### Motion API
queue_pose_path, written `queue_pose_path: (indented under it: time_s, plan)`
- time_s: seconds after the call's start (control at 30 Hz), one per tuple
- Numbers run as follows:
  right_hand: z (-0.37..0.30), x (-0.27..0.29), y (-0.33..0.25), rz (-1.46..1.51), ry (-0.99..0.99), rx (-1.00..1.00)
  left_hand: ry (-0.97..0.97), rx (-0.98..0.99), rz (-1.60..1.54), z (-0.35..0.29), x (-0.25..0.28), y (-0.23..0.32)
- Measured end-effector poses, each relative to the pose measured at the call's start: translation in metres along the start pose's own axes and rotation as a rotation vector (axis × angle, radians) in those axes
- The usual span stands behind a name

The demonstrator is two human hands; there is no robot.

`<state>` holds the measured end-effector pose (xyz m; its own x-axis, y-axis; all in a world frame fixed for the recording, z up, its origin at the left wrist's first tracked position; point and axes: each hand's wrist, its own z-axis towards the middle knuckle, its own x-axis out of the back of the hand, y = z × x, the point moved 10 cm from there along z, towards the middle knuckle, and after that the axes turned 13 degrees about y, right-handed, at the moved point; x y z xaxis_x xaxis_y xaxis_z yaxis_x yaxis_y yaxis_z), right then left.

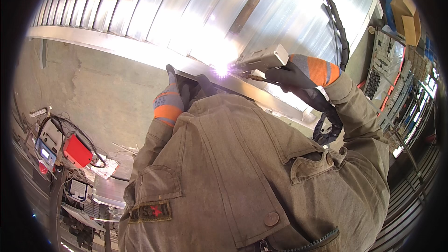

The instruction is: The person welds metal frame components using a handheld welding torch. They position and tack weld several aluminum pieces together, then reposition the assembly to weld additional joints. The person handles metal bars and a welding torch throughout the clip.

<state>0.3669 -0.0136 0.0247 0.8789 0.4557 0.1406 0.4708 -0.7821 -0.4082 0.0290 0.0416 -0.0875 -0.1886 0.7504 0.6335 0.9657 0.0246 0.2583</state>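
My right hand [305,72], in an orange and grey glove with dark fingers, is closed round a welding torch [263,60]. The torch has a grey boxy body and a thin brass-coloured tube beneath. A bright violet-white arc [221,70] burns at its tip, on the metal rail [116,44] edging a ribbed silvery panel [158,7]. My left hand [170,100], gloved alike, is at the rail's near side, one finger pointing up against it. Its other fingers curl beside a dark angular piece [205,85]; what they hold is partly hidden. Glare washes out the weld spot.
A hammer [252,5] with a wooden handle and orange head lies on the panel. A thick black cable [337,18] runs over the panel's right side. A cardboard box [405,16] stands far right. On the left floor are a red box [78,151] and cabled equipment.
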Motion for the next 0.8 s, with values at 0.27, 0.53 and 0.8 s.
queue_pose_path:
  time_s: [0.27, 0.53, 0.8]
  plan:
    - [0.001, 0.002, 0.012, -0.103, 0.009, 0.000, -0.016, 0.033, 0.081, -0.001, -0.001, -0.003]
    - [-0.008, 0.001, 0.011, 0.051, 0.078, 0.051, -0.011, 0.040, 0.095, 0.000, -0.002, -0.004]
    - [-0.022, 0.000, 0.012, -0.008, -0.048, 0.220, 0.038, -0.006, 0.138, -0.001, 0.001, -0.001]
